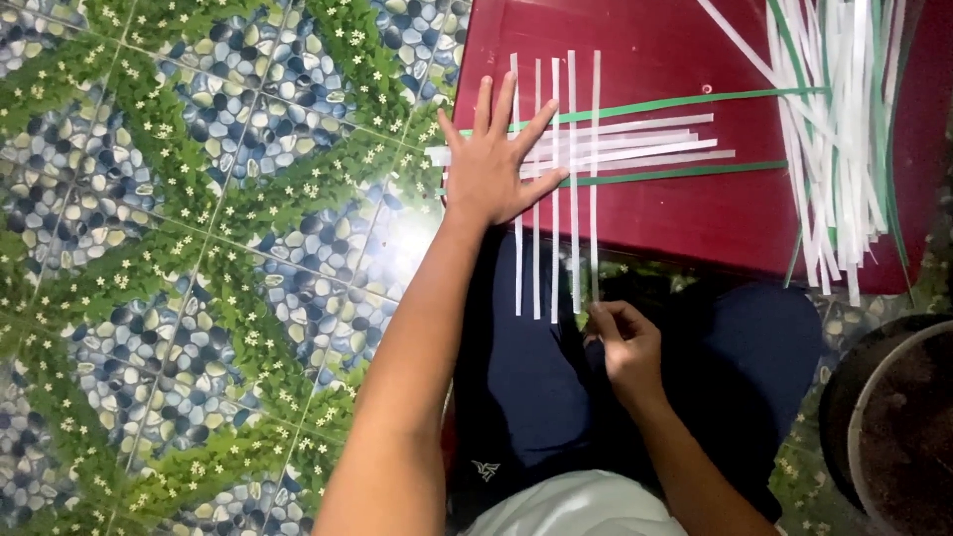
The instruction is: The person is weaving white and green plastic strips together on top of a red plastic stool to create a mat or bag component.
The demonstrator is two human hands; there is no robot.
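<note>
White strips [571, 149] | left hand [493, 164] flat on them; right hand [623, 342] pinching one

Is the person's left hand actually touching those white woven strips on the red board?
Touching. The head view shows the left hand pressed flat, fingers spread, on the white strips lying on the red board.

Bright, even overhead light. White glare patch on glossy green-and-blue pebble-patterned floor tiles [402, 243]. Shiny dark red counter [675, 213] shows soft sheen. Lap area beneath in deep shadow. Focus sharp centrally; slight softness toward edges.
</note>
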